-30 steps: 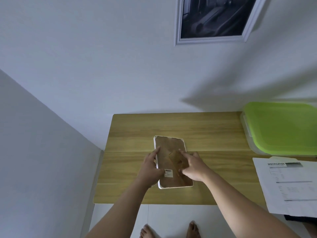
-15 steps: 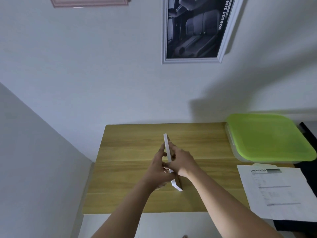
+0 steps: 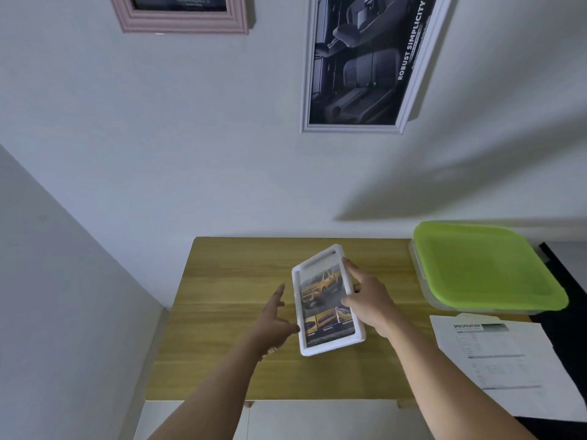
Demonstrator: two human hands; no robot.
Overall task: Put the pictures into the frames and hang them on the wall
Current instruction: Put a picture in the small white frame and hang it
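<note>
Now | white frame [image 3: 328,301] (picture in, face up) held over bench [image 3: 222,312] by right hand [image 3: 368,301], fingers clamped on edge | left hand [image 3: 274,319] open beside | risk: one-handed hold, frame could be dropped.

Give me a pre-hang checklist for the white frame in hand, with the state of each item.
1. Picture seated in the white frame, yellow cars facing up: ok.
2. Right hand grips the frame's right edge: ok.
3. Left hand supporting the frame: not ok, open beside its left edge.
4. Frame clear of the wooden table: cannot tell.
5. Back panel and hanger secured: cannot tell, hidden underneath.
6. Free wall below the pink frame: ok.
</note>
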